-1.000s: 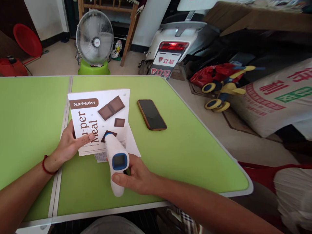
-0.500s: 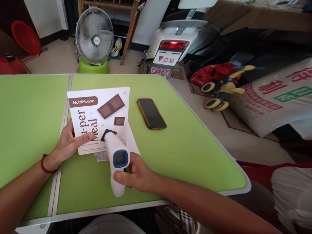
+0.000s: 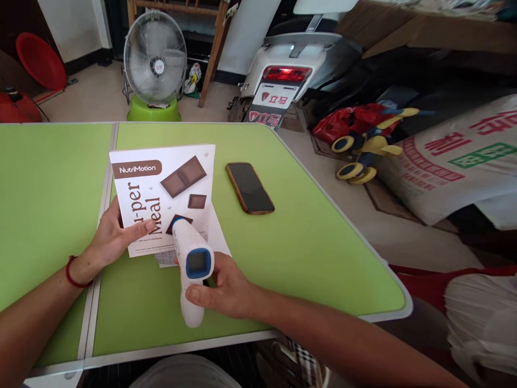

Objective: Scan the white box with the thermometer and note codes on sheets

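Observation:
My left hand (image 3: pixel 117 233) grips the left edge of a white NutriMotion box (image 3: pixel 177 161), thumb across its printed front and fingers hidden behind. Brown chocolate-like pieces are pictured on it, and a flap or side with small print spreads out at its lower right. In my right hand (image 3: pixel 226 285) is a white infrared thermometer (image 3: pixel 193 237) with a blue-rimmed grey screen facing me. Its blue tip points at the box's lower front; whether they touch I cannot tell. A smartphone (image 3: pixel 250 188) in a brown case lies face up to the right of the box.
Everything stands over a green folding table (image 3: pixel 315 253) with a pale metal rim and a seam left of the box. Beyond it are a fan (image 3: pixel 155 59) on a green stool, a white scooter (image 3: pixel 286 59), a toy tricycle (image 3: pixel 367 148) and a large printed sack (image 3: pixel 456 156).
Hardly anything differs. The whole view has shifted very slightly, while both hands keep their hold on the box and the thermometer.

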Demonstrator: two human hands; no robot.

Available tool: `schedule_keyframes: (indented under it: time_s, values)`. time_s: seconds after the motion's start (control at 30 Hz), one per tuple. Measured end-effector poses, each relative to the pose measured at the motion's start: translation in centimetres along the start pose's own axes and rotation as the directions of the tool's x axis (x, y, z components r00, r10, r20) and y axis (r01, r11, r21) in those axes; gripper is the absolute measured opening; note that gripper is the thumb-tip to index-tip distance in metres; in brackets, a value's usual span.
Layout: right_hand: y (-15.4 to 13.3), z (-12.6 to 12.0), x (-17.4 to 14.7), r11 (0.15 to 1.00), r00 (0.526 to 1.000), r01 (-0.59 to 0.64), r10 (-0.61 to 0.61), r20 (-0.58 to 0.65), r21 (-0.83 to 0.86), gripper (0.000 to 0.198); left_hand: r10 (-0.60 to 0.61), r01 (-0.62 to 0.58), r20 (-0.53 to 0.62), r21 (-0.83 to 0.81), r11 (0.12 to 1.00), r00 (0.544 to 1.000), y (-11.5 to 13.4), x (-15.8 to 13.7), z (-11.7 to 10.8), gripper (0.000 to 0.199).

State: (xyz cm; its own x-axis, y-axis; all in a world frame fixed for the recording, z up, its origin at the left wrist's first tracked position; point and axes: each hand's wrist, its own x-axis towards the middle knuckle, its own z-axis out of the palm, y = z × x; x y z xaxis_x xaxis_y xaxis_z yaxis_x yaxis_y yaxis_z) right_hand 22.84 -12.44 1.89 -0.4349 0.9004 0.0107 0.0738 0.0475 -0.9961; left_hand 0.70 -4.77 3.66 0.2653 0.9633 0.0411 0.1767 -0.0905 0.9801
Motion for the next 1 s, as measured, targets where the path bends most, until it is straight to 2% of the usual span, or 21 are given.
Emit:
schedule_keyframes:
  time_s: [0.27, 0.6, 0.77, 0.83, 0.93, 0.97, 1.0]
  values:
    - [0.2, 0.0, -0.1, 0.999, 0.999, -0.033, 0.033, 0.008, 0.015, 0.031, 0.016, -0.016, 0.005, 0.003, 1.0, 1.0, 0.1, 0.0, 0.0, 0.065]
    - [-0.4, -0.1, -0.1, 0.998, 0.999, -0.029, 0.028, 0.027, 0.051, 0.025, 0.009, -0.01, -0.066, -0.014, 1.0, 0.998, 0.2, -0.2, 0.2, 0.071]
    - [-0.1, -0.6, -0.5, 0.995, 0.994, 0.1, -0.101, 0.035, 0.03, 0.021, 0.032, -0.039, -0.088, -0.081, 0.996, 0.996, 0.5, -0.2, 0.2, 0.066]
    - [0.0, -1.6, -0.6, 0.986, 0.986, 0.166, -0.167, -0.025, -0.019, 0.019, 0.07, -0.081, -0.099, -0.103, 0.991, 0.993, 0.5, 0.0, 0.0, 0.06]
    - [0.2, -4.4, -0.4, 0.951, 0.936, 0.22, -0.268, -0.227, -0.218, 0.016, 0.167, -0.179, -0.112, -0.105, 0.978, 0.98, 0.2, 0.5, -0.7, 0.049]
    - [0.2, -5.5, -0.2, 0.924, 0.905, 0.202, -0.303, -0.298, -0.324, 0.014, 0.193, -0.204, -0.116, -0.094, 0.974, 0.974, 0.0, 0.7, -1.0, 0.047]
    - [0.2, -6.6, -0.1, 0.886, 0.9, 0.141, -0.301, -0.316, -0.442, 0.012, 0.205, -0.216, -0.116, -0.083, 0.973, 0.972, -0.1, 0.9, -1.3, 0.047]
